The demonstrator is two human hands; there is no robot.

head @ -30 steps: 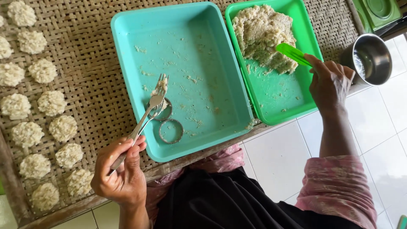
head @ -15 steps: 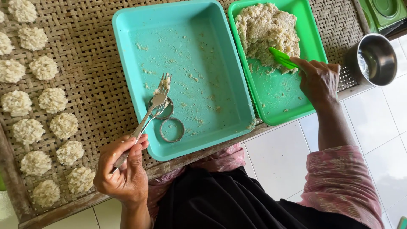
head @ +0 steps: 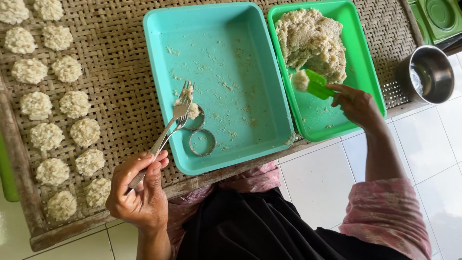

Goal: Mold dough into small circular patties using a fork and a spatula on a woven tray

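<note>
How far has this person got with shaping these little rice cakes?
Done: about fifteen round cakes lie in rows on the woven tray. In hand: the right hand lifts a lump with a green scoop; the left hand holds forks over the ring moulds. Left: a big mound of mixture.

No packages, labels, signs or screens show in this view

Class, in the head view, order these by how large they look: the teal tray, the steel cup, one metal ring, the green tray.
1. teal tray
2. green tray
3. steel cup
4. metal ring
</note>
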